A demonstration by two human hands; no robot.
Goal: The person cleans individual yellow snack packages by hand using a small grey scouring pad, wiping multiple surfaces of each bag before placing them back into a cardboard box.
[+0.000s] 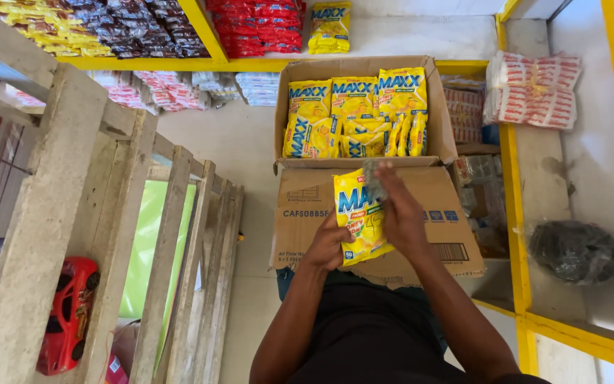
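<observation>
My left hand (327, 245) grips the lower left edge of a yellow candy bag (359, 220) held over a closed brown carton (435, 199). My right hand (399, 213) holds the same bag from the right, and its fingertips also pinch a small grey folded thing, perhaps a banknote (372, 179), at the bag's top. Behind the closed carton stands an open carton (442, 135) filled with several matching yellow bags (353, 114), some upright and some lying flat.
A wooden slatted rack (108, 235) rises on the left with a red toy car (69, 313) below it. Yellow shelves hold red, dark and yellow packets (250, 25) at the top. White-and-red packs (534, 89) and a black bag (573, 250) lie on the right shelf.
</observation>
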